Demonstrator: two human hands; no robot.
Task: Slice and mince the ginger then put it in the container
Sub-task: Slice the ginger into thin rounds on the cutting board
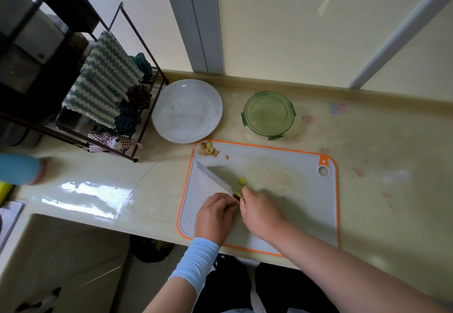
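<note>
On the orange-rimmed cutting board (pixel 294 165) my right hand (pixel 259 212) grips the handle of a knife (pixel 215 178), whose blade points up and to the left. My left hand (pixel 215 214) has its fingers curled against the heel of the blade, holding a ginger piece that is mostly hidden beneath them. Cut ginger slices (pixel 242 180) lie just beyond the blade. A small heap of ginger scraps (pixel 208 151) sits in the board's far left corner. Behind the board stands the round green container (pixel 268 115), which holds nothing.
A white plate (pixel 187 110) lies left of the container. Further left, a dark wire rack (pixel 127 121) holds a striped cloth (pixel 103 84). A wall runs behind the counter. A sink (pixel 61 251) drops away at the lower left.
</note>
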